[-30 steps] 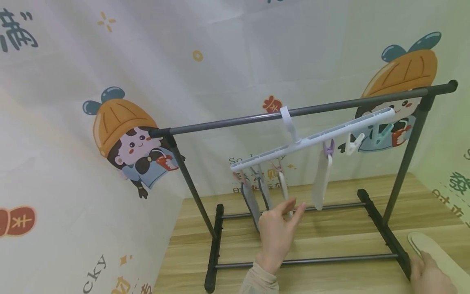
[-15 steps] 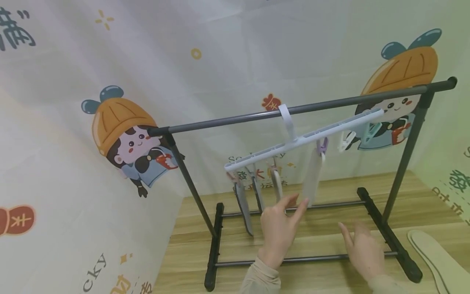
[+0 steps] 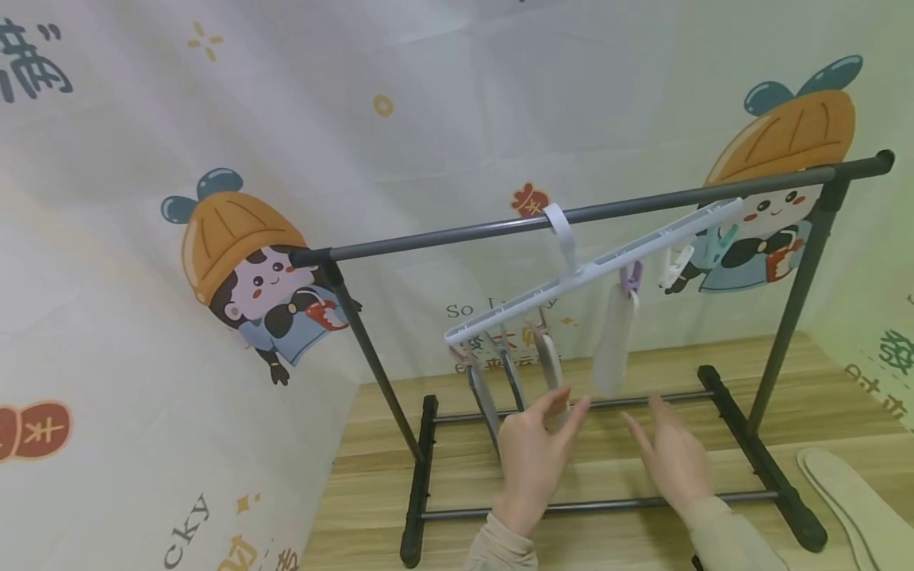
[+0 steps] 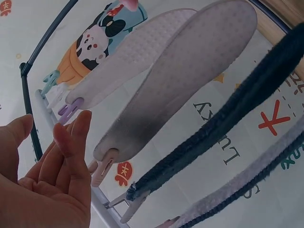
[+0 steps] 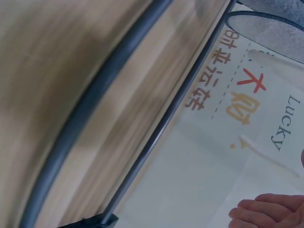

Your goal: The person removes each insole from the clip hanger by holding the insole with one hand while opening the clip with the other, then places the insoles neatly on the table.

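Note:
A white clip hanger [image 3: 593,271] hangs tilted from the rack's bar, several insoles clipped under it. Below its middle, my left hand [image 3: 531,468] is raised with thumb and fingers apart, near a pale insole [image 3: 550,361]. Nothing is in its grasp in the left wrist view, where fleecy dark-blue insole [image 4: 223,114] edges show. To the right, another pale insole [image 3: 616,341] hangs from a purple clip [image 3: 631,279]. My right hand [image 3: 678,464] is just below and right of that insole, fingers extended and holding nothing. A white clip [image 3: 675,268] and a teal clip [image 3: 721,244] hold nothing.
The rack's dark top bar [image 3: 457,234] crosses above the hanger, and its lower rail [image 3: 607,505] runs near my wrists. More pale insoles [image 3: 853,500] lie on the wooden surface at right. A printed cloth [image 3: 428,159] stands behind.
My right hand has moved left from the insoles on the surface to beside my left hand, carrying nothing. The hanger has swung slightly. My left hand has stayed almost in place.

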A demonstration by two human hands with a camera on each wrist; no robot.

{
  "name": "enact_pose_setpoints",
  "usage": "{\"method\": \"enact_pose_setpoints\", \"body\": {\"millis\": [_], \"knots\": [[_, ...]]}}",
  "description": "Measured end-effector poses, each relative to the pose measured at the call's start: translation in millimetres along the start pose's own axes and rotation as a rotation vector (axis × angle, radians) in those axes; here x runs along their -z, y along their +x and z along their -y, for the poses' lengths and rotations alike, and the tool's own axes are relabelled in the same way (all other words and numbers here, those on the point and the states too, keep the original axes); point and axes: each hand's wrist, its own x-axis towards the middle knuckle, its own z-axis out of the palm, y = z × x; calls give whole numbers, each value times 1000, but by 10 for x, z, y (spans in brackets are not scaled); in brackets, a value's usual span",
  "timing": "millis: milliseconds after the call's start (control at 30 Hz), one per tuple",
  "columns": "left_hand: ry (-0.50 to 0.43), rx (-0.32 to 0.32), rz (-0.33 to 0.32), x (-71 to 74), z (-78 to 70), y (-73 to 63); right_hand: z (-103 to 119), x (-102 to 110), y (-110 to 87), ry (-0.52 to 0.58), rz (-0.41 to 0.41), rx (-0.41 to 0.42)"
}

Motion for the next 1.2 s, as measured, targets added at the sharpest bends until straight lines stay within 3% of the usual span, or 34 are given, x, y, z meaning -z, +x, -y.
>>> {"method": "enact_pose_setpoints", "body": {"millis": [167, 533, 767, 1000, 1200], "knots": [[12, 8, 15, 2, -14, -9, 88, -33, 139, 12, 2, 3], [-22, -8, 7, 12, 4, -39, 185, -150, 445, 62, -92, 37], [-13, 29, 23, 27, 2, -52, 224, -185, 500, 89, -78, 37], [23, -27, -32, 14, 17, -51, 243, -196, 531, 87, -78, 22], [34, -23, -41, 9, 26, -62, 235, -211, 543, 85, -105, 52]]}}
